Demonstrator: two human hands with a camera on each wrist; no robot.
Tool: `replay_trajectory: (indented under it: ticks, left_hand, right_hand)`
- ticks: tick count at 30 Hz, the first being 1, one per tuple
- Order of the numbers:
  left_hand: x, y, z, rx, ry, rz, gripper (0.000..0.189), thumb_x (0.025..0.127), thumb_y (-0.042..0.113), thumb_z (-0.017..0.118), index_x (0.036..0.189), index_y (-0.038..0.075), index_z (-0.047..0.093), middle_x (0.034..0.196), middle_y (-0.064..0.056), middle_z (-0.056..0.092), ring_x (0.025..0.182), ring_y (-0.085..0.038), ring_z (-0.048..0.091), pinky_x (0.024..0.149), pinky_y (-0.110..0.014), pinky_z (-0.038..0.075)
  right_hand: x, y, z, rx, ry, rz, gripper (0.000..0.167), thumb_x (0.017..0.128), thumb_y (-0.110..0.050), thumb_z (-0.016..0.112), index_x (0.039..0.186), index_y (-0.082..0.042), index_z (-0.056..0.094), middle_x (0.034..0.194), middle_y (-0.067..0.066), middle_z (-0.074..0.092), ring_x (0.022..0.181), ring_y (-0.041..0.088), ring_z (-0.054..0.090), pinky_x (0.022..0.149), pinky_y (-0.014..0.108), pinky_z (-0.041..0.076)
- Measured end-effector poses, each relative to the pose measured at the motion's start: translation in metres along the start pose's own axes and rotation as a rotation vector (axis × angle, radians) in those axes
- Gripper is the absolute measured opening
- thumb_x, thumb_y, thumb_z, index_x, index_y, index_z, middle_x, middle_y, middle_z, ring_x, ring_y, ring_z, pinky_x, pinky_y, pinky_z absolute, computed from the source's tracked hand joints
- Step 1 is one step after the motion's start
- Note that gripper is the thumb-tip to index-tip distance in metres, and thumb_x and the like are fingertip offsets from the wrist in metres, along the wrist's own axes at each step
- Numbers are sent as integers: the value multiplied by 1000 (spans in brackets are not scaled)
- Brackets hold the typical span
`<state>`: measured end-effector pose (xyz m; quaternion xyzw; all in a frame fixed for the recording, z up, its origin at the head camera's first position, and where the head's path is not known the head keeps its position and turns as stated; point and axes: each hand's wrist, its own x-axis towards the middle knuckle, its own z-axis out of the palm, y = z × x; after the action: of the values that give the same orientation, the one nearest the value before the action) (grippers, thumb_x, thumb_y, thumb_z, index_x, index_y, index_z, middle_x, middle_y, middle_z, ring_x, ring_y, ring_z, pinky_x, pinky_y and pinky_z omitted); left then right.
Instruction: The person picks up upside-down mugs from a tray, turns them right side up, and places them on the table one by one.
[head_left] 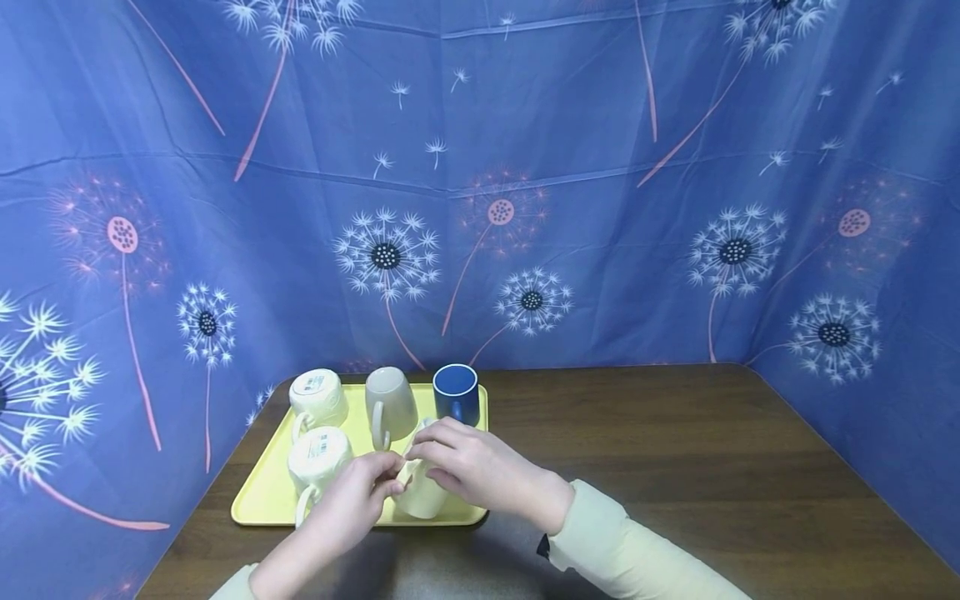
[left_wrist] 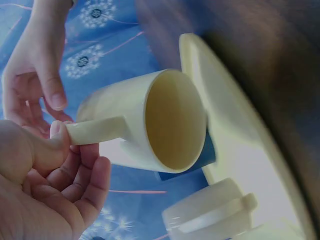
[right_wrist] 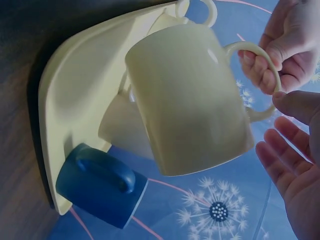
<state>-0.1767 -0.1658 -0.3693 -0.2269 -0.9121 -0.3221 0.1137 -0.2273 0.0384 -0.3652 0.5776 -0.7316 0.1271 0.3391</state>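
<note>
Pinching the handle (left_wrist: 95, 131) of the cream mug (head_left: 422, 497), your left hand (head_left: 360, 492) had thumb and fingers closed on the loop, probably to stay clear of the rim. Your right hand (head_left: 476, 467) was beside the handle, fingers loosely spread and gripping nothing, likely ready to steady it; thumb contact could not be told. The mug was tilted, mouth downward, over the front right of the yellow tray (head_left: 262, 492); rim contact was unclear. That pose matched the upturned rear white mug (head_left: 330, 408), front white mug (head_left: 318, 454) and grey mug (head_left: 393, 402), arguably because wide rims sat steadily. The blue mug (head_left: 459, 408) occupied the tray's rear right corner, on the bench (head_left: 675, 450).
</note>
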Motion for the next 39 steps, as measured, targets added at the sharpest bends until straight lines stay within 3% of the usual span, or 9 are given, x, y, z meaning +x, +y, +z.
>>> replay_trajectory:
  ticks: [9, 14, 24, 31, 39]
  left_hand:
    - [6, 19, -12, 89, 4, 98, 13, 76, 7, 72, 76, 16, 62, 67, 14, 53, 61, 2, 45, 55, -19, 42]
    - [8, 30, -16, 115, -31, 118, 10, 77, 9, 71, 76, 15, 63, 67, 14, 53, 61, 2, 45, 55, -18, 42]
    - [15, 49, -20, 185, -51, 192, 20, 75, 6, 73, 73, 20, 59, 69, 15, 50, 62, 1, 44, 56, -19, 40]
    - [24, 55, -20, 183, -115, 258, 26, 73, 0, 73, 66, 18, 55, 64, 13, 45, 62, -1, 41, 58, -17, 39]
    - [33, 59, -26, 139, -227, 350, 22, 76, -2, 71, 71, 15, 58, 65, 12, 47, 63, -1, 42, 58, -15, 39]
  right_hand:
    - [1, 2, -17, 19, 12, 19, 32, 76, -7, 75, 105, -10, 63, 102, -2, 63, 97, 10, 57, 92, 17, 44]
    - [1, 2, -24, 29, 29, 9, 27, 76, -8, 75, 100, -10, 63, 96, -4, 63, 91, 7, 58, 86, 16, 46]
    - [-6, 3, -38, 103, 21, 32, 23, 77, -6, 74, 95, -12, 62, 91, -5, 62, 86, 5, 58, 82, 15, 47]
    - [-12, -1, -45, 171, -11, 131, 22, 76, -4, 74, 93, -11, 62, 89, -5, 61, 81, 6, 57, 75, 14, 47]
    - [-16, -6, -53, 184, -17, 194, 20, 76, -7, 75, 91, -12, 62, 87, -6, 61, 78, 4, 56, 72, 14, 47]
